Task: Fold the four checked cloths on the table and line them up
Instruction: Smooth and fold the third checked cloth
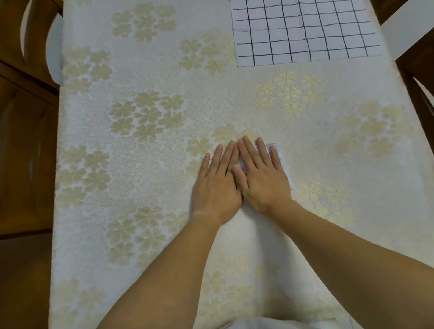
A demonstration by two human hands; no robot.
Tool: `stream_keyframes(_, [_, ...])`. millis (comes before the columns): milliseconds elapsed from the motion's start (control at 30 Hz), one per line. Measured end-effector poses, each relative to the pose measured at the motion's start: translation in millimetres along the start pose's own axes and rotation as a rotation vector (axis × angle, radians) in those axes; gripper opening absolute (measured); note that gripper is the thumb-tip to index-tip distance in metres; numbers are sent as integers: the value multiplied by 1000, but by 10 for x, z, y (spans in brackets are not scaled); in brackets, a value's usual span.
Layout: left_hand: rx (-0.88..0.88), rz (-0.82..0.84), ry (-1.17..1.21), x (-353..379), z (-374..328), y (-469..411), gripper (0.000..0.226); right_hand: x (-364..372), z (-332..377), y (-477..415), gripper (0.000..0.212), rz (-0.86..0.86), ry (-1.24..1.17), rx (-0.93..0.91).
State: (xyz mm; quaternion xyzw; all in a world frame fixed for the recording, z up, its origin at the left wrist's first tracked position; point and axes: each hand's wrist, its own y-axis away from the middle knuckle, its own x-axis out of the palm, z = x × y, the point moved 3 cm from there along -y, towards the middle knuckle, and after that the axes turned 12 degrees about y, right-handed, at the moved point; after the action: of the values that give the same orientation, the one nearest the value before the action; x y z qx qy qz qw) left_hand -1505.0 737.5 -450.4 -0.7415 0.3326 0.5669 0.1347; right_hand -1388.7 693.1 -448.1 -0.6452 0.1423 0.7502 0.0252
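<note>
We press both palms flat on the folded cloth (281,159) near the middle of the table (131,179). Our left hand (215,187) and right hand (263,176) lie side by side, fingers straight, gripping nothing. Only a sliver of that cloth shows past the right little finger. The unfolded cloths (298,5) lie well apart at the far right corner. The risk, we judge, is the layers springing open once we lift off, or sliding askew if our palms drag sideways instead of rising straight.
</note>
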Motion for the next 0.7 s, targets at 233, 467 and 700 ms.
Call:
stream_keyframes(233, [-75, 1, 32, -91, 164, 73, 67, -31, -330, 51, 60, 16, 127, 45])
stream_keyframes(467, [-108, 34, -8, -229, 406, 227, 65, -161, -554, 112, 63, 69, 96, 85])
stream_keyframes(700, [-71, 16, 276, -147, -313, 91, 69, 45, 16, 157, 67, 35, 84, -137])
